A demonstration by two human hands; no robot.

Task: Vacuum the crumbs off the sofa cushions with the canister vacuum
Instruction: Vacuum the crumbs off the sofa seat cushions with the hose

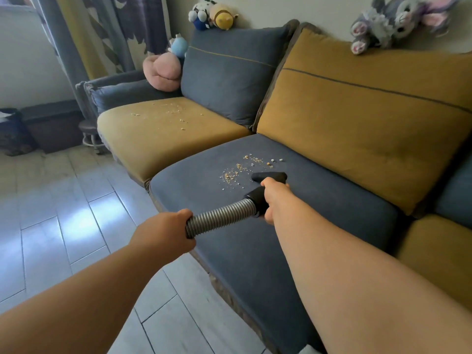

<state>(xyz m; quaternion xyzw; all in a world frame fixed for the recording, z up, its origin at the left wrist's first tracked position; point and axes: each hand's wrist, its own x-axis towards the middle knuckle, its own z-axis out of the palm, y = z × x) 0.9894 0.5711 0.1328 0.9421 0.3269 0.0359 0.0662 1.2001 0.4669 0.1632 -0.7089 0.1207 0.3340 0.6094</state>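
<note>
mostly crumbs (238,172) on blue cushion (293,221)

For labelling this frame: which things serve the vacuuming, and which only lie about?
Job: black plastic vacuum nozzle, ribbed grey hose, pale crumbs on the blue seat cushion and the mustard seat cushion.
Lying about: pink plush toy, grey plush rabbit.

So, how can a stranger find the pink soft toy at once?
Look at the far end of the sofa, near the curtain. Where the grey armrest meets the blue back cushion sits a round plush toy. It is the only pink one, and bigger than the small light-blue toy above it.
</note>
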